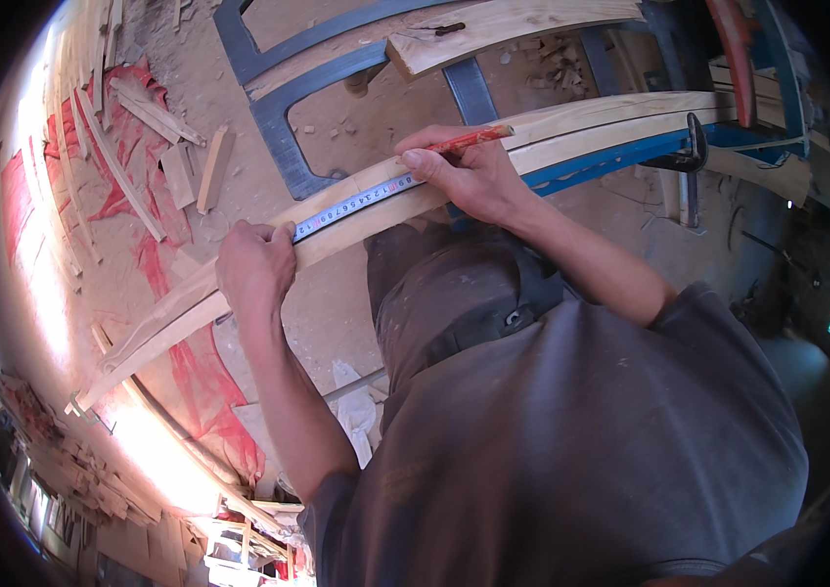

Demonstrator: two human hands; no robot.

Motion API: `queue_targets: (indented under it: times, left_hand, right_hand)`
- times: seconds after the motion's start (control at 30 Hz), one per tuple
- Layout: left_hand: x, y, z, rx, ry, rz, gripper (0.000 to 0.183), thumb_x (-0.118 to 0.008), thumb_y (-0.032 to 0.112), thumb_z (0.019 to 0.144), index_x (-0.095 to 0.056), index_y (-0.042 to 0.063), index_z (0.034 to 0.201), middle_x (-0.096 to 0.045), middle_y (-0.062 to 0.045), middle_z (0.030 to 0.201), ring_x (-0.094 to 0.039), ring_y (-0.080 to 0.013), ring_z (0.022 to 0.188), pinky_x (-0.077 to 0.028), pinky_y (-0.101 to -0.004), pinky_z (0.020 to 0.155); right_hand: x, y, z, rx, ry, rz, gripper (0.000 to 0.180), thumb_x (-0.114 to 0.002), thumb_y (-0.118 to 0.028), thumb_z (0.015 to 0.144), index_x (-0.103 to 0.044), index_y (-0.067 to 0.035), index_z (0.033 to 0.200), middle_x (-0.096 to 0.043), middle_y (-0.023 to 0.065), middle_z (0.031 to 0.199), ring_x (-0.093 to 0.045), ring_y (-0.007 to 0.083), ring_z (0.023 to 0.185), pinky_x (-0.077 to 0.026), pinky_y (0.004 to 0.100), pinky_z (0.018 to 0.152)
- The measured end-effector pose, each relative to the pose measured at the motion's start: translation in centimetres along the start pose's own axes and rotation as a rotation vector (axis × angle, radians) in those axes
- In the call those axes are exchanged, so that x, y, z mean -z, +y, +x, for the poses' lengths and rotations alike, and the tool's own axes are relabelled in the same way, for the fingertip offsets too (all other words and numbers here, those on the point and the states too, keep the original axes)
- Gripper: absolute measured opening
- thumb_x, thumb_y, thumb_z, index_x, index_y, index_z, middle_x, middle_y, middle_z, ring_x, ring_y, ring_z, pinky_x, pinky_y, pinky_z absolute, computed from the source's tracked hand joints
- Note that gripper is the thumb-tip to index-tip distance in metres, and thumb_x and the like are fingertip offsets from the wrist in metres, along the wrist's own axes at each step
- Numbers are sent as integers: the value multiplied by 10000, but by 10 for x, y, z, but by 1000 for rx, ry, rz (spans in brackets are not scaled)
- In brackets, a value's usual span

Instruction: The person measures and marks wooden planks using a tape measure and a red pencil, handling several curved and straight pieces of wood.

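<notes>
A marked steel measuring tape stretches along two long pale wooden strips, the far strip and the near strip, lying side by side. My left hand is closed around one stretch of the tape, with the thumb pressing on it against the wood. Whether a tape case sits inside that fist cannot be seen. My right hand grips a worn red pencil, its shaft pointing right. The thumb and fingers of this hand rest on the wood where the visible tape ends.
Under the strips' right part runs a blue metal rail with a dark clamp. Beyond stands a blue-grey metal frame bearing a thick wooden board. Wood offcuts and red sheeting cover the floor at left.
</notes>
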State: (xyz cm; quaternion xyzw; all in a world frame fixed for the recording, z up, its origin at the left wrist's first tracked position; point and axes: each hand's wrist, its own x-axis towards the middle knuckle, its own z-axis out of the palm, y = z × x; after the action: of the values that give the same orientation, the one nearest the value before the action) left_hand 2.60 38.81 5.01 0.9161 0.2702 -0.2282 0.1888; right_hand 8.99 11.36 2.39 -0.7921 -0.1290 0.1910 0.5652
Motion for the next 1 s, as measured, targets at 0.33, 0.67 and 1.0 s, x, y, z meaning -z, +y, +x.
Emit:
queue_targets:
  times: [0.33,0.67,1.0]
  left_hand:
    - [-6,-7,5,75,-37,-31,358,-773,360,895,-789,4,932,-760,-238,1027,-727,-430,1007,-543,-478,938]
    - [-7,-7,4,41,3,-21,352,-777,357,888,-805,7,918,-763,-233,1025,-730,-432,995,-546,-477,946]
    - [-10,-10,4,2,35,-29,366,-785,347,879,-812,-16,917,-735,-217,1022,-717,-409,958,-534,-457,909]
  right_hand:
    - [-8,-3,17,-129,-32,-51,175,-677,-178,869,-706,-13,817,-692,93,686,-654,179,628,-497,353,612]
    - [-8,-2,22,-114,-82,-150,218,-664,-222,884,-721,-16,838,-715,163,733,-725,305,710,-548,414,693]
    - [-9,-1,23,-96,-91,-190,218,-672,-227,899,-727,-21,854,-723,171,765,-728,333,749,-558,422,731]
